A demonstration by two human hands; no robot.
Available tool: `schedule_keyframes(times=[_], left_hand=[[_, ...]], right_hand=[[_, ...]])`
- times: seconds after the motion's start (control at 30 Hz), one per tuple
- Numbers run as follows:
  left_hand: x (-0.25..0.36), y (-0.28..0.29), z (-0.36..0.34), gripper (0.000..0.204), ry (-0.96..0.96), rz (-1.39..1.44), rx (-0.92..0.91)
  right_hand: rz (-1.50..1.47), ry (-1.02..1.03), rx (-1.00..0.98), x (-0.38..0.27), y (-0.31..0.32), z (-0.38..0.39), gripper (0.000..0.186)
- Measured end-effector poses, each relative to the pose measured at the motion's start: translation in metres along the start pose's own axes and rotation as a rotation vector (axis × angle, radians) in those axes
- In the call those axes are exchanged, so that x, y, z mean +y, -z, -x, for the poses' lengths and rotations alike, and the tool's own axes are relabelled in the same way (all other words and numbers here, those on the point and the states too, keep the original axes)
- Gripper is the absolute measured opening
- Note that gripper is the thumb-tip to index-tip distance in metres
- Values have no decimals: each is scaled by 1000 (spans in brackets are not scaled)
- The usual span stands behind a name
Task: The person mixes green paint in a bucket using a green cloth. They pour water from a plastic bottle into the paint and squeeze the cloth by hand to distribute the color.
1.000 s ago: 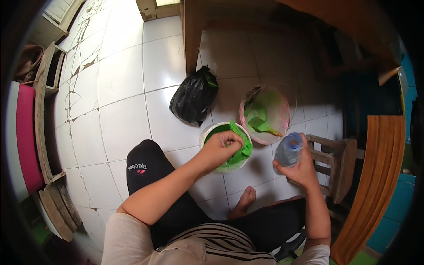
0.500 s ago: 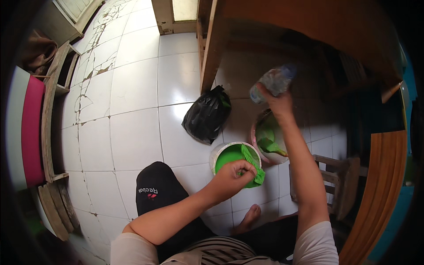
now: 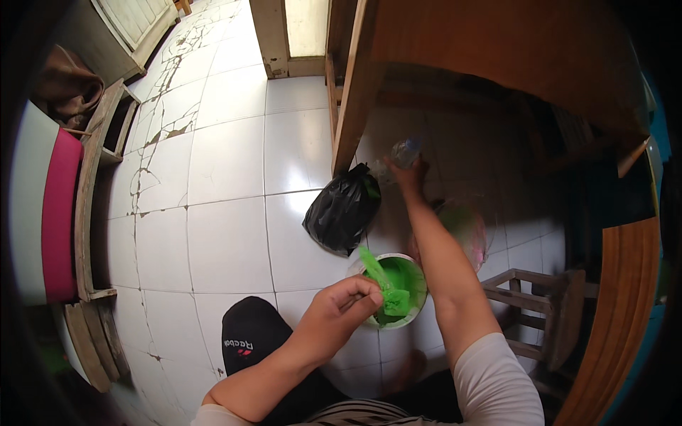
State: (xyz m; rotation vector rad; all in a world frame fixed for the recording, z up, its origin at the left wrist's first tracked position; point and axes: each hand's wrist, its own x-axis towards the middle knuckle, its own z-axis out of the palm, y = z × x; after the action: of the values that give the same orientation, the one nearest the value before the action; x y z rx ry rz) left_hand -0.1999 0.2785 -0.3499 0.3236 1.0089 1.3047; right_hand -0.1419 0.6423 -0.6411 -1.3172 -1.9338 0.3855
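Note:
My left hand (image 3: 334, 312) pinches a piece of thin green plastic (image 3: 395, 301), which looks like a bag. This plastic hangs over a small white bucket (image 3: 423, 290) whose inside looks green. Farther off, my right hand (image 3: 413, 177) grips a clear plastic bottle (image 3: 406, 150) in the shade beneath a wooden table. Left of that hand, a full black plastic bag (image 3: 341, 213) rests on the tiles. A pinkish bucket (image 3: 484, 238) with something green in it stands behind my right forearm, partly hidden and blurred.
The wooden table's leg (image 3: 351, 92) rises beyond the black bag. On the right are a low wooden stool (image 3: 529, 302) and a brown wooden panel (image 3: 618, 305). A wooden-framed bench (image 3: 84, 213) with a pink section lines the left. Some white floor tiles (image 3: 170, 131) are cracked.
My right hand has carried the bottle leftward, nearer the black bag. The green plastic in my left hand now stands up above the bucket's rim. The whole view has shifted slightly.

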Motion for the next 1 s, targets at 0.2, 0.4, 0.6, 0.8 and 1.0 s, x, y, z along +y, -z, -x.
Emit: schedule_keyframes(times=[0.2,0.4,0.6,0.8,1.0], left_hand=[[3,5,8,11,3,-65,56],[-4,9,1,9,-56,-14,0],[-4,10,-3,9,-26,22,2],[-8,11,-6,9,-30,28,3],[-8,10,-8,9,-31,34,-19]], right_hand=[[31,82,128,-6,-28,12,75],[179,-122,5,-5,-21,-4,88],[165,-167,-69,-2,-16,-7,90],[-24,-130,-156,-13,-5,-5,91],[1,-86,-91,-11,-1,1,95]])
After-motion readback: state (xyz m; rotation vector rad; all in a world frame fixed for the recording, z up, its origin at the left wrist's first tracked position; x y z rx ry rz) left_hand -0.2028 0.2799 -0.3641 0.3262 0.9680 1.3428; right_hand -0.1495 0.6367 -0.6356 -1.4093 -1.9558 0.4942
